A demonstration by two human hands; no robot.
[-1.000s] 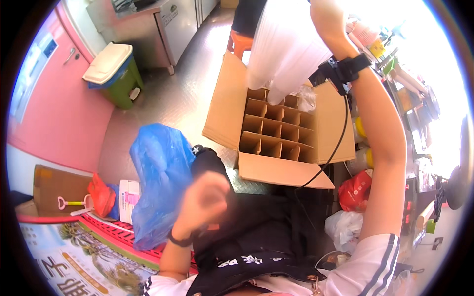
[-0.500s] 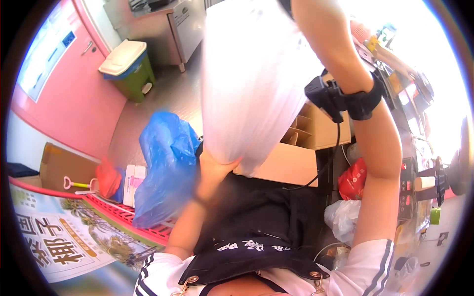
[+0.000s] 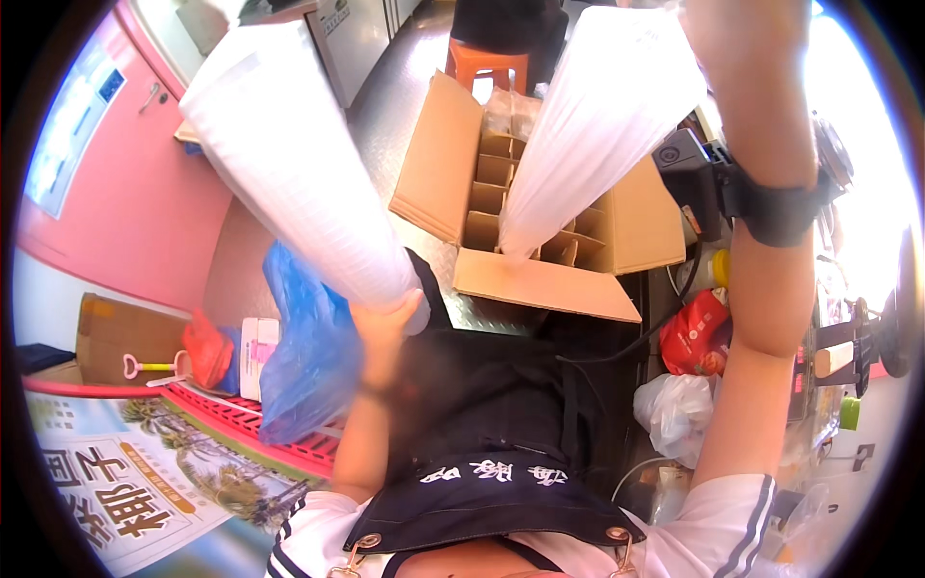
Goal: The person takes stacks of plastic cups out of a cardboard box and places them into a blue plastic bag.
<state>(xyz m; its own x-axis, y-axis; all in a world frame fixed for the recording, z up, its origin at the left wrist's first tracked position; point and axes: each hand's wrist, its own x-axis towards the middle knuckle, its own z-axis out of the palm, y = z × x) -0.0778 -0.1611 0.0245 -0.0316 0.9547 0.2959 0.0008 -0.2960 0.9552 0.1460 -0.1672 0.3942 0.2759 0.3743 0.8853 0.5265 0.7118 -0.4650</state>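
Observation:
My left hand (image 3: 383, 323) is closed round the lower end of a long white ridged stack of cups (image 3: 299, 164), which leans up and away to the left. My right arm reaches up at the right, with my right hand (image 3: 747, 39) cut off by the top edge and its fingers hidden. From it hangs a limp, long white plastic sleeve (image 3: 597, 116), narrowing to a tip. That tip hangs in front of an open cardboard box (image 3: 544, 281) with cardboard dividers. Clear plastic-wrapped items (image 3: 511, 111) show at the box's far end.
A blue plastic bag (image 3: 303, 356) hangs beside my left forearm on a red rack (image 3: 241, 419). To the right are a red package (image 3: 696, 332) and a white plastic bag (image 3: 674, 414). An orange stool (image 3: 487, 65) stands beyond the box, and a pink door (image 3: 135, 193) is at left.
The white bundle in front of me has parted into two: the stack swung left with my left hand, the sleeve went right with my raised right arm. The divided box is now uncovered.

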